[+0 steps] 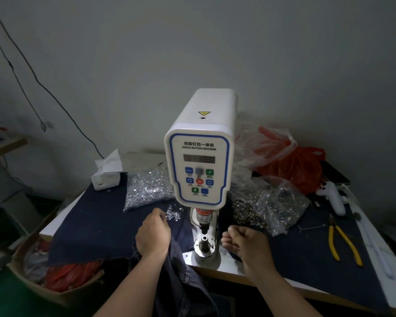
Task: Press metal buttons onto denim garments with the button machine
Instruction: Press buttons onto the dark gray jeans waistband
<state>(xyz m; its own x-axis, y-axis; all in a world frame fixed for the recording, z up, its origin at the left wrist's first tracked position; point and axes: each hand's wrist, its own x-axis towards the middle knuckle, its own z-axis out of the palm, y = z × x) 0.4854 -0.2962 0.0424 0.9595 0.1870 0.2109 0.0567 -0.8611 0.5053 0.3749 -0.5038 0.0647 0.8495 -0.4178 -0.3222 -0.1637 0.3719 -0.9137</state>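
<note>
Button machine: a white servo button machine is seen upright at the middle of the table, control panel facing the camera, with the punch hanging just above the round lower die.
Left hand: the left hand is stretched out left of the die, fingers curled at the edge of a small heap of loose silver pieces; fingertips are hidden from the camera, so whether one is pinched cannot be told.
Right hand: the right hand is held just right of the die, fingers curled inward; what, if anything, is gripped cannot be told.
Denim garment: the dark denim garment is draped over the table's front edge, between the forearms, under the left wrist, beside the die.
Left bag: a clear bag of silver buttons is laid left of the machine on the dark cloth.
Right bag: a clear bag of darker ring parts is laid on the right.
Elsewhere: yellow-handled pliers far right; a tissue box at the back left; red plastic bags behind the machine.
</note>
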